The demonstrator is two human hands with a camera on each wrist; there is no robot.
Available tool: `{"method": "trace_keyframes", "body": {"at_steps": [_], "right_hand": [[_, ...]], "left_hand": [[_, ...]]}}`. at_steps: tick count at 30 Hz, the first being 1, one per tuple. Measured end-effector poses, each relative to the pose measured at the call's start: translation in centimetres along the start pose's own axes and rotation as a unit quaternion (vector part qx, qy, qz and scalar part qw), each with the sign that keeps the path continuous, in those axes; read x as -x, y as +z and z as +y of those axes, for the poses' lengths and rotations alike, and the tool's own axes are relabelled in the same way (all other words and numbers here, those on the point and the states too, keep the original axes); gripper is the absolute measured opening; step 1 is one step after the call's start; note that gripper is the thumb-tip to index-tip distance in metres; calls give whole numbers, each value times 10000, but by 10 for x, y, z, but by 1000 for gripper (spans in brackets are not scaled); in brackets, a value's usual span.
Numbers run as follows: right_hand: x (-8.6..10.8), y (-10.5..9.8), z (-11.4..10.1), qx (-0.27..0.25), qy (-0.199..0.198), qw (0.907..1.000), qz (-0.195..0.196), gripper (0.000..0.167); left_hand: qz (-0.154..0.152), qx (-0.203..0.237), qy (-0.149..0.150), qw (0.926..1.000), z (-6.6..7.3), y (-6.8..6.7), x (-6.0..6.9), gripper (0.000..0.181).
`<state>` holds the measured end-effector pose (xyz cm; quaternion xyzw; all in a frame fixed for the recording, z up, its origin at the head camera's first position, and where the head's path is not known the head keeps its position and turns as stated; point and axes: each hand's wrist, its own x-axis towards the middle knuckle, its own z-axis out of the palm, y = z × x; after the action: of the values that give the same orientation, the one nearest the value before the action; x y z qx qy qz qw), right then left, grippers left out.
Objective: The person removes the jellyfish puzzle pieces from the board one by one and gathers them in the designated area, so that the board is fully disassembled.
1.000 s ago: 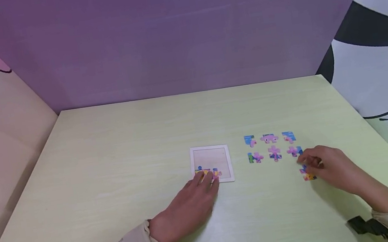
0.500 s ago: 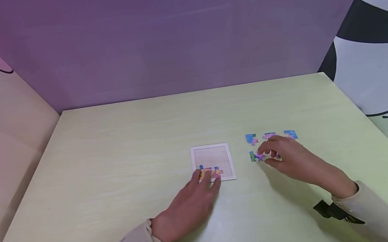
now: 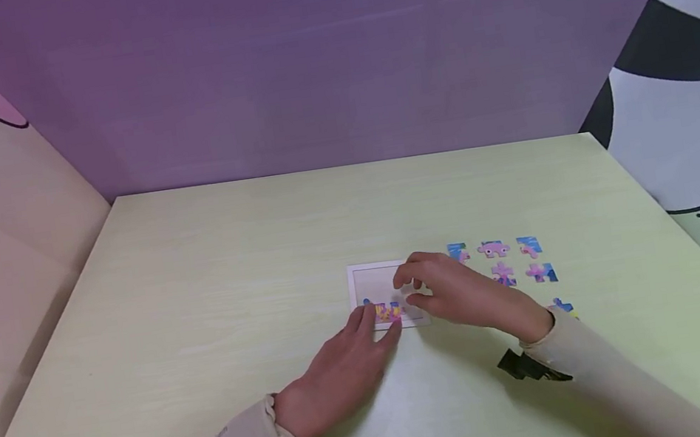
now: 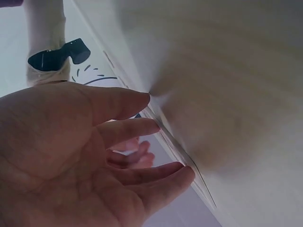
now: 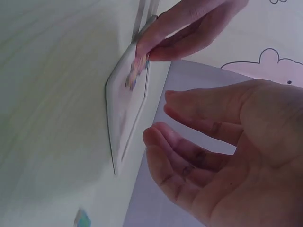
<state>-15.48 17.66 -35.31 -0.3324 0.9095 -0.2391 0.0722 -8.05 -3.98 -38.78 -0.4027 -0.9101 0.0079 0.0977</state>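
A small square puzzle frame point(image 3: 370, 266) with a white rim lies on the table. Along its front edge sit a few colourful jigsaw pieces point(image 3: 388, 312). My left hand point(image 3: 339, 377) has its fingers stretched out, the tips resting on the frame's front left part and covering some of those pieces. Over the frame's right side hovers my right hand point(image 3: 461, 292), fingers bent, a gap between thumb and fingertips. The right wrist view of this hand point(image 5: 213, 146) shows nothing in that gap.
Right of the frame lie several loose jigsaw pieces point(image 3: 494, 249) in rows, some partly under the right hand. One more piece point(image 3: 564, 306) shows beside the right sleeve point(image 3: 599, 363). A purple wall point(image 3: 328, 65) stands behind the table point(image 3: 227, 251).
My right hand has moved left from the lower right loose piece, across the rows, to above the frame's right side. My left hand has stayed on the frame.
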Motion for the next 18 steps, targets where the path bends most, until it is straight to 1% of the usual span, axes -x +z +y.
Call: {"method": "trace_keyframes", "body": {"at_steps": [4, 7, 9, 12, 18], "right_hand": [[-9, 9, -2, -220, -59, 9995, -206, 21], [-13, 18, -2, -139, -51, 9994, -299, 20], [-15, 22, -1, -54, -68, 9996, -281, 19], [-16, 27, -1, 32, -83, 9999, -143, 19], [-16, 29, -2, -69, 48, 9999, -106, 16]], "left_hand": [[-13, -43, 34, 10000, 0, 0, -1, 47], [13, -122, 37, 9999, 1, 0, -1, 47], [19, -173, 6, 9998, 1, 0, -1, 48], [-17, -147, -29, 9999, 0, -2, 1, 49], [-265, 21, 42, 9996, -3, -12, 3, 42]]}}
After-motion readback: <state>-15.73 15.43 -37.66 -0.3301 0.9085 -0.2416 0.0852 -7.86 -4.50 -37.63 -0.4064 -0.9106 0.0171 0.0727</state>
